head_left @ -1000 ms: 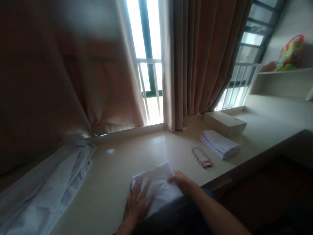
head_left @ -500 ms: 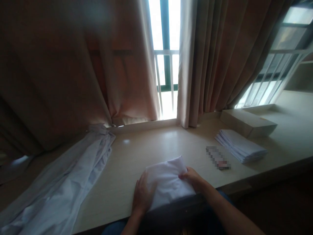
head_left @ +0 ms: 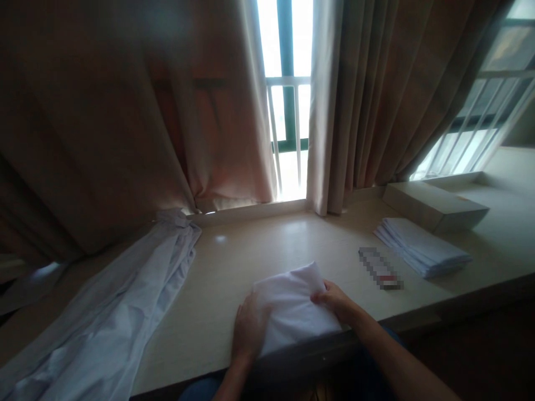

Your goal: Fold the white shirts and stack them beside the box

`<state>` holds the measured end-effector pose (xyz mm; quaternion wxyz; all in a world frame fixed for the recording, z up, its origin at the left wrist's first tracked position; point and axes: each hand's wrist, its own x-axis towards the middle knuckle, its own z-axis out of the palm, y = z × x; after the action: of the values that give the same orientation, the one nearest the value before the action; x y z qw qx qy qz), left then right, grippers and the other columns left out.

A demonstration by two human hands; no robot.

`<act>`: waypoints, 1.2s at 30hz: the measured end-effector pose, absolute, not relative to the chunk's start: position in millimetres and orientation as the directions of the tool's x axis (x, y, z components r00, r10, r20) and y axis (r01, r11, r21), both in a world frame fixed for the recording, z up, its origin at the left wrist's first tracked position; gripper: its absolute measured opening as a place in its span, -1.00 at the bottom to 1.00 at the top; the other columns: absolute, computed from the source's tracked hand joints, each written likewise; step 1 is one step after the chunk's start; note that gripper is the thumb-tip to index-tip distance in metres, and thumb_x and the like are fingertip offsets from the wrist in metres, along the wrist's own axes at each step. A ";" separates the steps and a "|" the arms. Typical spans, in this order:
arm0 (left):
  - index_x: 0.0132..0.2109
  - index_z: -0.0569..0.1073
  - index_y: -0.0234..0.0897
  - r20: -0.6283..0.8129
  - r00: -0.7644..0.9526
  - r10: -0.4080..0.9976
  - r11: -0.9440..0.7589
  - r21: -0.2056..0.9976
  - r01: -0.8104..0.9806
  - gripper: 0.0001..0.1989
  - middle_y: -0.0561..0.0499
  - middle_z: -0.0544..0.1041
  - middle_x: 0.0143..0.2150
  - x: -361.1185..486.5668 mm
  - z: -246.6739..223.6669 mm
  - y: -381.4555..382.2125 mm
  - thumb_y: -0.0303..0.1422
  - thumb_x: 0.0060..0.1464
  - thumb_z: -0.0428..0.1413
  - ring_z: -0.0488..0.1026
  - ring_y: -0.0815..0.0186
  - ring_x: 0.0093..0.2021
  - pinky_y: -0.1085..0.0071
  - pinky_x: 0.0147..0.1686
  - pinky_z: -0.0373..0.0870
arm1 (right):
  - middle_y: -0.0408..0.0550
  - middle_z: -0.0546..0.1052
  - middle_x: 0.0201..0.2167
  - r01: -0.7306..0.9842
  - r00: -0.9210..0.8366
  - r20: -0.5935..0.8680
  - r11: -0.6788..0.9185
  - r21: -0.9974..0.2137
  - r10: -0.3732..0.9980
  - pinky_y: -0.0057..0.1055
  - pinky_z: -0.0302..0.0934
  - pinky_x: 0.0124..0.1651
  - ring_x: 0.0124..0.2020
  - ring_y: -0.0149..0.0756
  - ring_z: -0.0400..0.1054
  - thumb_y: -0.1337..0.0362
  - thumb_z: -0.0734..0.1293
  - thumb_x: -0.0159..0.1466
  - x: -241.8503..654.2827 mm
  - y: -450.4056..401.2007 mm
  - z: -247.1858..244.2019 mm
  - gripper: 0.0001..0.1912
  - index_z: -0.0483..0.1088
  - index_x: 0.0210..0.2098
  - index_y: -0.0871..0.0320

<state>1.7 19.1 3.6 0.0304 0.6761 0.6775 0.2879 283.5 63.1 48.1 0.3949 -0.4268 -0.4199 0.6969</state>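
Observation:
A folded white cloth [head_left: 292, 306] lies at the front edge of the tabletop, between my two hands. My right hand [head_left: 336, 303] is closed on its right side, with the thumb on top and the fingers partly hidden. At the left side, my left hand [head_left: 249, 328] holds the cloth's edge; its thumb lies over the top and looks slightly blurred. The cloth's far corner points up toward the window.
A long loose pile of white cloth [head_left: 112, 306] covers the left of the tabletop [head_left: 217, 284]. To the right are a blurred-out flat item [head_left: 380, 268], a stack of folded white cloths [head_left: 424, 248] and a pale box [head_left: 437, 206]. Curtains [head_left: 234, 139] hang behind.
The whole view has shifted slightly, so everything sits a little further right. Both hands stay on the folded cloth, whose top looks a bit smoother.

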 end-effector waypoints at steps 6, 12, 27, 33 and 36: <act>0.26 0.23 -0.28 0.331 -0.088 0.940 -0.060 0.411 0.910 -0.44 -0.17 0.35 0.21 2.0 4.1 20.9 -0.09 0.21 -0.12 0.22 0.09 0.25 0.04 0.22 0.13 | 0.03 0.53 -0.15 -0.287 -0.482 -0.270 -0.442 -0.850 0.833 -0.22 0.29 -0.10 -0.18 -0.15 0.42 0.37 0.39 -0.09 288.5 54.5 73.9 -0.41 0.36 -0.03 0.19; 0.27 0.20 -0.28 0.281 -0.081 0.956 -0.046 0.419 0.907 -0.39 -0.16 0.31 0.24 -0.4 0.6 29.1 -0.04 0.19 -0.15 0.17 0.07 0.28 0.06 0.23 0.11 | 0.03 0.53 -0.21 -0.259 -0.465 -0.360 -0.513 -0.819 0.809 -0.17 0.29 -0.10 -0.21 -0.12 0.43 0.42 0.36 -0.18 290.5 63.9 60.6 -0.43 0.40 -0.11 0.24; 0.20 0.23 -0.39 0.273 -0.085 0.958 -0.038 0.415 0.909 -0.32 -0.21 0.33 0.20 -4.2 -6.0 36.0 0.04 0.12 -0.15 0.20 0.09 0.26 0.11 0.27 0.06 | -0.08 0.54 -0.28 0.450 -0.345 -0.072 0.097 -0.888 0.936 -0.40 0.25 -0.21 -0.30 -0.28 0.39 0.45 0.31 -0.12 453.9 158.3 267.2 -0.55 0.47 -0.18 0.25; 0.22 0.23 -0.37 0.255 -0.116 0.960 0.004 0.401 0.916 -0.28 -0.20 0.32 0.21 -7.7 -17.9 40.4 0.06 0.09 -0.13 0.18 0.08 0.26 0.13 0.28 0.06 | 0.09 0.54 -0.21 0.641 -0.106 -0.054 0.027 -0.767 0.993 -0.40 0.25 -0.22 -0.30 -0.29 0.42 0.51 0.23 -0.06 553.2 177.3 352.2 -0.46 0.40 -0.04 0.38; 0.23 0.22 -0.36 0.241 -0.120 0.963 0.012 0.405 0.914 -0.26 -0.19 0.32 0.21 -9.6 -21.1 41.5 0.07 0.07 -0.13 0.17 0.09 0.28 0.13 0.28 0.05 | 0.12 0.54 -0.20 0.829 0.053 0.042 -0.021 -0.558 0.998 -0.43 0.24 -0.26 -0.32 -0.28 0.42 0.51 0.24 -0.01 592.5 187.1 369.3 -0.48 0.40 -0.02 0.37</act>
<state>-9.6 41.5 -21.1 0.0514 0.6615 0.7096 0.2373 592.5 187.1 369.3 0.2259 -0.6896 -0.6623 0.1863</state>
